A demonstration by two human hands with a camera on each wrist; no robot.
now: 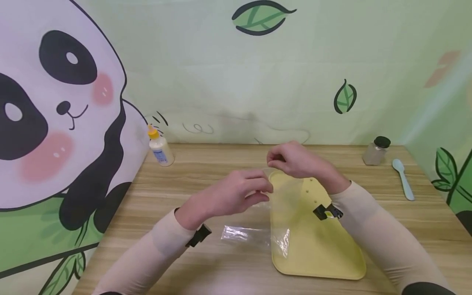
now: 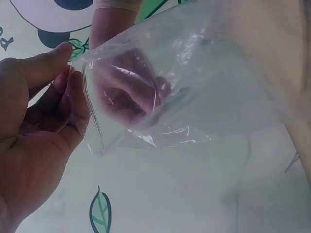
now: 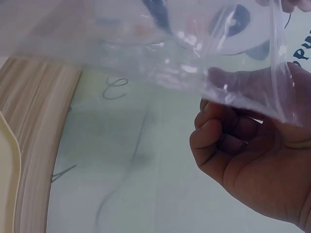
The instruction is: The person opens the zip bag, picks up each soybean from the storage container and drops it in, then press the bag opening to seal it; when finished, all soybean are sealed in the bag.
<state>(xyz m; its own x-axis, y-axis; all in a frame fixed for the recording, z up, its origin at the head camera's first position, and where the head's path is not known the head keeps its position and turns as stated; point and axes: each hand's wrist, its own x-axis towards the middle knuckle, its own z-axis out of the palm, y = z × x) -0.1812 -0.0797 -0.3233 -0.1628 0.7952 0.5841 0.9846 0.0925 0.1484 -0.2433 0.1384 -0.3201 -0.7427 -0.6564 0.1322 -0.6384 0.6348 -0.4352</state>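
Observation:
A clear zip bag (image 1: 237, 233) hangs between both hands, its lower part spread over the table and the left side of a yellow tray (image 1: 318, 254). Thumb and fingers of my left hand (image 1: 239, 190) pinch the bag by its zip edge, best seen in the left wrist view, where the bag (image 2: 209, 92) stretches to the right. My right hand (image 1: 296, 159) is higher, above the tray's far end, with curled fingers at the bag's side. Through the plastic (image 3: 180, 63) in the right wrist view its thumb shows. Its exact contact is partly hidden.
On the tray lie several small brown bits (image 1: 307, 191). A glue bottle (image 1: 161, 151) with an orange-yellow cap stands at the back left. At the right are a black-lidded jar (image 1: 375, 152) and a light blue spoon (image 1: 403, 180). A panda-printed wall cloth (image 1: 206, 73) rises behind.

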